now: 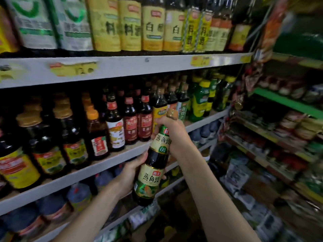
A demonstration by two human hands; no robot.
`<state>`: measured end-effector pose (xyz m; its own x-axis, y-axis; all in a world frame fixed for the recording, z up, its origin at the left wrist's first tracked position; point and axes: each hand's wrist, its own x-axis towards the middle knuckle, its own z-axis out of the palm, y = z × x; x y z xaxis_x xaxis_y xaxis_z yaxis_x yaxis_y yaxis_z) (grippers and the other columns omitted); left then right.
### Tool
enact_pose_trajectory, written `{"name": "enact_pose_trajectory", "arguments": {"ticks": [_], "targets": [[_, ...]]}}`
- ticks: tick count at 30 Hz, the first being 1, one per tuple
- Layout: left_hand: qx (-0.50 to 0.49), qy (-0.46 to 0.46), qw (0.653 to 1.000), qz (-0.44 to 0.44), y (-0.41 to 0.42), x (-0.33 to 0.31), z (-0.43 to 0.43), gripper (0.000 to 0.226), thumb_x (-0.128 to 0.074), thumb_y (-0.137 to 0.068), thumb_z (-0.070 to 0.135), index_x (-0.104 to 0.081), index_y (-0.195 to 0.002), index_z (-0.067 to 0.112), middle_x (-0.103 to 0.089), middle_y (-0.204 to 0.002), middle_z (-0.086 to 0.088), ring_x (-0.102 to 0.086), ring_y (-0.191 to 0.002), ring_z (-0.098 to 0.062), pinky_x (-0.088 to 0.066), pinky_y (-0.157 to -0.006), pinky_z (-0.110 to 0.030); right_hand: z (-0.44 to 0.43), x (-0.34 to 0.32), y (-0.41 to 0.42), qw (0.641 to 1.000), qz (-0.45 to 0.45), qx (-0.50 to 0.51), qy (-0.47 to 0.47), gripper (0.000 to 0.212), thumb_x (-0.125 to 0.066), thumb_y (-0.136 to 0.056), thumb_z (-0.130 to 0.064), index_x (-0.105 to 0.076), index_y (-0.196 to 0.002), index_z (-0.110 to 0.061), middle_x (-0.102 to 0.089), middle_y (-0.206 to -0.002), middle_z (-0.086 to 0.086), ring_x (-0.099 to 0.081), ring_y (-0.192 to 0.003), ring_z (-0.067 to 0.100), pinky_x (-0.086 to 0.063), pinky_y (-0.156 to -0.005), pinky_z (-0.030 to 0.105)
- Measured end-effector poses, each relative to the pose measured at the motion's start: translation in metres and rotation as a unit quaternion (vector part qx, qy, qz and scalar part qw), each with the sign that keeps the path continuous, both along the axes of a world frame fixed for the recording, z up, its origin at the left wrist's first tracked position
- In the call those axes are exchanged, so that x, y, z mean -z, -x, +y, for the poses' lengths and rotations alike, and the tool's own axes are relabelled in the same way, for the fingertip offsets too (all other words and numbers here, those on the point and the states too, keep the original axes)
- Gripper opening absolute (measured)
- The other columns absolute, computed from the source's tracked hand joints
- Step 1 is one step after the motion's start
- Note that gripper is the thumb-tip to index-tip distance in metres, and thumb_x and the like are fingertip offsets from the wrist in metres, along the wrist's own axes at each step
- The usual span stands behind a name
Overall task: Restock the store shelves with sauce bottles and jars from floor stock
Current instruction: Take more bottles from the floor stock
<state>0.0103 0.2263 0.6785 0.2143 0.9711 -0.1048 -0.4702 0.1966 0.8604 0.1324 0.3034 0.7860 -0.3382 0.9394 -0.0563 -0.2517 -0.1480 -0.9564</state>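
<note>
The dark, gold-capped sauce bottle (153,165) was tilted before the white metal middle shelf (87,170), left grip (132,173) at its lower body, right grip (172,130) round its neck; rows of shelved bottles (129,123) stood behind it.

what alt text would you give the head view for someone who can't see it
Two hands hold a dark sauce bottle in front of a crowded middle shelf: the right hand grips its neck, the left hand cups its lower body.
</note>
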Motion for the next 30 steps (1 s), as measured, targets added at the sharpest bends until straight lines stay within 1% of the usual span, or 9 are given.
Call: {"name": "enact_pose_trajectory", "arguments": {"ticks": [4,9,13,16,19,22,24,26,30], "targets": [[-0.070,0.003,0.997,-0.017,-0.066,0.010,0.077,0.049,-0.070,-0.073,0.043,-0.072,-0.112,0.015,-0.071,-0.100,-0.025,-0.070,-0.079,-0.039,-0.057,-0.068,-0.044,0.076,0.009,-0.055,0.999,-0.034,0.031,-0.002,0.014,-0.065,-0.080,-0.004,-0.057,-0.068,-0.006,-0.057,-0.058,0.016,-0.055,-0.052,0.028,-0.046,-0.068,0.046],[-0.148,0.043,0.988,0.014,-0.131,0.025,0.153,0.049,-0.065,-0.080,0.038,-0.066,-0.123,0.013,-0.071,-0.112,-0.014,-0.071,-0.095,-0.029,-0.057,-0.070,-0.033,0.161,0.024,-0.112,0.997,-0.066,0.030,0.010,0.028,-0.065,-0.079,-0.008,-0.064,-0.052,-0.013,-0.060,-0.061,0.012,-0.056,-0.078,0.033,-0.047,-0.083,0.055],[-0.132,0.038,0.988,0.072,-0.153,0.026,0.200,0.039,-0.071,-0.081,0.045,-0.071,-0.116,0.027,-0.064,-0.130,-0.008,-0.064,-0.114,-0.022,-0.051,-0.092,-0.040,0.197,0.031,-0.137,0.999,-0.037,0.012,0.021,0.007,-0.065,-0.068,-0.011,-0.061,-0.062,-0.012,-0.056,-0.049,0.011,-0.054,-0.045,0.024,-0.046,-0.056,0.034],[-0.116,0.063,0.977,0.168,-0.164,0.020,0.232,0.050,-0.076,-0.075,0.048,-0.066,-0.117,0.023,-0.065,-0.127,-0.012,-0.062,-0.112,-0.027,-0.041,-0.104,-0.050,0.228,0.042,-0.151,0.999,-0.032,0.013,0.016,0.019,-0.063,-0.071,-0.005,-0.059,-0.055,-0.015,-0.054,-0.046,0.011,-0.053,-0.041,0.023,-0.044,-0.051,0.028],[-0.051,0.021,0.976,0.210,-0.172,0.010,0.245,0.055,-0.076,-0.077,0.048,-0.060,-0.127,0.032,-0.066,-0.126,-0.005,-0.061,-0.114,-0.027,-0.049,-0.093,-0.035,0.253,0.049,-0.161,0.999,-0.030,0.005,0.013,0.031,-0.062,-0.078,0.002,-0.058,-0.054,-0.017,-0.056,-0.045,0.003,-0.054,-0.039,0.018,-0.042,-0.043,0.020],[-0.037,-0.029,0.971,0.235,-0.185,0.002,0.251,0.063,-0.070,-0.088,0.027,-0.039,-0.143,0.032,-0.062,-0.131,0.012,-0.059,-0.121,-0.010,-0.051,-0.086,-0.019,0.269,0.051,-0.164,0.999,-0.027,-0.012,0.019,0.025,-0.064,-0.081,0.002,-0.057,-0.063,-0.013,-0.056,-0.043,0.002,-0.054,-0.036,0.015,-0.041,-0.038,0.017],[-0.071,-0.052,0.962,0.259,-0.192,-0.005,0.260,0.075,-0.068,-0.089,0.012,-0.026,-0.147,0.033,-0.061,-0.128,0.022,-0.057,-0.120,-0.003,-0.049,-0.085,-0.015,0.276,0.047,-0.160,0.998,-0.043,-0.041,0.022,0.023,-0.069,-0.081,-0.002,-0.061,-0.063,-0.015,-0.059,-0.046,0.003,-0.056,-0.039,0.017,-0.046,-0.044,0.021],[-0.112,-0.076,0.938,0.318,-0.190,-0.012,0.266,0.065,-0.072,-0.086,0.015,-0.039,-0.137,0.037,-0.065,-0.122,0.023,-0.058,-0.119,-0.005,-0.049,-0.088,-0.018,0.281,0.037,-0.156,0.992,-0.064,-0.100,0.030,0.011,-0.076,-0.080,-0.013,-0.067,-0.074,-0.015,-0.068,-0.059,0.005,-0.064,-0.051,0.019,-0.054,-0.058,0.031],[-0.207,-0.066,0.899,0.379,-0.171,-0.015,0.268,0.056,-0.080,-0.070,0.039,-0.058,-0.120,0.026,-0.071,-0.113,0.006,-0.065,-0.109,-0.014,-0.050,-0.095,-0.046,0.313,0.004,-0.155,0.972,-0.074,-0.219,-0.046,0.035,-0.074,-0.079,-0.046,-0.067,-0.104,-0.022,-0.074,-0.103,0.004,-0.069,-0.099,0.026,-0.052,-0.091,0.042]]}}
